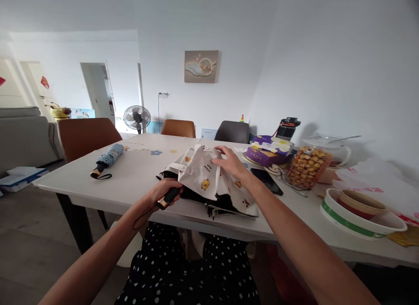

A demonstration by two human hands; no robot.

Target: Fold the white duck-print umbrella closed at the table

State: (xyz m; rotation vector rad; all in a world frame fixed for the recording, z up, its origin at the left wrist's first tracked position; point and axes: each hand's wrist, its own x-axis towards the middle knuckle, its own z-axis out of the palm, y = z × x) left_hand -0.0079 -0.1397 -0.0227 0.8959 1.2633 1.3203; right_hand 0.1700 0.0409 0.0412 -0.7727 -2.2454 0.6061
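Observation:
A white umbrella (203, 174) with small yellow duck prints and a black underside lies loosely folded at the near edge of the table. My left hand (163, 192) is closed around its black handle, which has a copper-coloured end and a wrist strap hanging down. My right hand (227, 162) rests on the umbrella's fabric, with thumb and fingers closed on a fold of it. Some ribs stick out below the cloth. To the left lies a blue umbrella (110, 156), rolled up, its black and copper handle pointing towards me.
The white table (131, 182) bears a dark phone (266, 181), a purple box (266, 156), a jar of round brown snacks (307, 167), and white and green bowls (347, 222) at the right. Chairs (178, 128) stand along the far side, with a fan (137, 117) behind.

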